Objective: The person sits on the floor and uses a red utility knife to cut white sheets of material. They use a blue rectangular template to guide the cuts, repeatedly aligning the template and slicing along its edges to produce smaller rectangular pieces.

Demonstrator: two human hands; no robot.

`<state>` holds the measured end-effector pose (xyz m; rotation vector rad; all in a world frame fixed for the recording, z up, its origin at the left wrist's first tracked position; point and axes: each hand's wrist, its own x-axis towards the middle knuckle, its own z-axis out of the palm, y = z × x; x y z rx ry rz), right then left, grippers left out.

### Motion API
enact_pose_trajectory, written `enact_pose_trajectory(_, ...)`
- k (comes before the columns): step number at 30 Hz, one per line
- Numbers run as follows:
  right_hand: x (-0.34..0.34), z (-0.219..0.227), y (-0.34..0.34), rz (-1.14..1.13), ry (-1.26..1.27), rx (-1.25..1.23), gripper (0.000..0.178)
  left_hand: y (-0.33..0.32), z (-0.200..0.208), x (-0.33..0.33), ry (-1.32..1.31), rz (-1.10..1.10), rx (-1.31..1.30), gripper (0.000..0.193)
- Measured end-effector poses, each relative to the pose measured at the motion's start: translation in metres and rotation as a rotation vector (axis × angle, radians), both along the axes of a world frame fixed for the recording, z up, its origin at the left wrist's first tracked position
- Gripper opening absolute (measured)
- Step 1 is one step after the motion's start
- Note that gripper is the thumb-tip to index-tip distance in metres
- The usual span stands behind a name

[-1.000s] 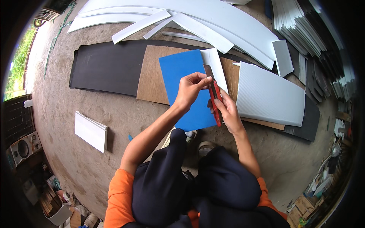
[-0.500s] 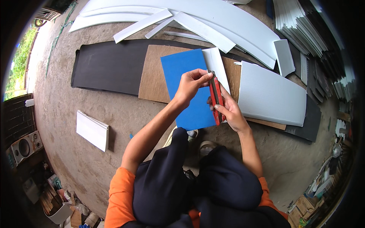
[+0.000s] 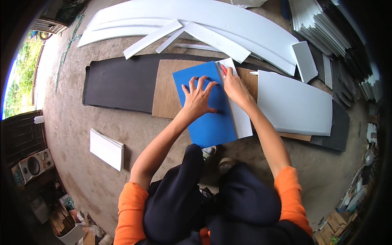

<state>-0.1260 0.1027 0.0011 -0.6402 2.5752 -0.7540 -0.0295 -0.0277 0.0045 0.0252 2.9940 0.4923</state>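
My left hand (image 3: 199,98) presses down on a blue sheet (image 3: 212,128), its fingers spread wide. Beneath the blue sheet lies a white sheet (image 3: 241,116), showing along the right side. My right hand (image 3: 237,87) grips a red utility knife (image 3: 222,68) at the far right corner of the blue sheet, the knife's tip beside that edge. Most of the handle is hidden in my fingers. Both sheets rest on a brown wooden board (image 3: 166,87), which lies over a long black sheet (image 3: 122,83).
To the right lies a white ribbed panel (image 3: 294,104). Long white panels (image 3: 257,24) and loose white strips (image 3: 218,41) stretch across the far side. A small stack of white pieces (image 3: 107,150) sits on the floor at left. Stacked white sheets (image 3: 320,30) stand at far right.
My left hand has let go of the knife and come down flat on the blue sheet. My right hand has carried the knife away from me to the sheet's far right corner.
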Motion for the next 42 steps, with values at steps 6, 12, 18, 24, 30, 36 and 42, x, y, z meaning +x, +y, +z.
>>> enact_pose_trajectory(6,-0.011,-0.014,-0.009,-0.022,0.024,-0.084,0.023,0.004,0.001,-0.004,-0.081,-0.016,-0.023,0.093)
enact_pose_trajectory(12,-0.011,-0.013,-0.015,-0.029,-0.016,-0.026,0.025,0.003,0.004,-0.004,-0.109,-0.025,-0.014,0.093)
enact_pose_trajectory(18,-0.019,-0.016,-0.026,-0.043,0.054,0.123,0.027,0.001,0.002,-0.003,-0.141,-0.053,-0.016,0.099)
enact_pose_trajectory(24,-0.022,-0.016,-0.026,-0.020,0.109,0.182,0.028,0.004,-0.004,-0.005,-0.148,-0.027,-0.022,0.104)
enact_pose_trajectory(30,0.018,0.004,0.021,0.033,-0.146,0.210,0.028,0.005,-0.008,-0.003,-0.111,-0.014,-0.036,0.103)
enact_pose_trajectory(36,0.070,0.028,0.058,0.088,-0.218,0.290,0.027,0.007,-0.016,0.002,-0.068,-0.009,-0.031,0.097)
enact_pose_trajectory(42,0.070,0.020,0.059,0.054,-0.195,0.279,0.028,0.037,-0.009,0.026,0.101,-0.192,-0.050,0.058)
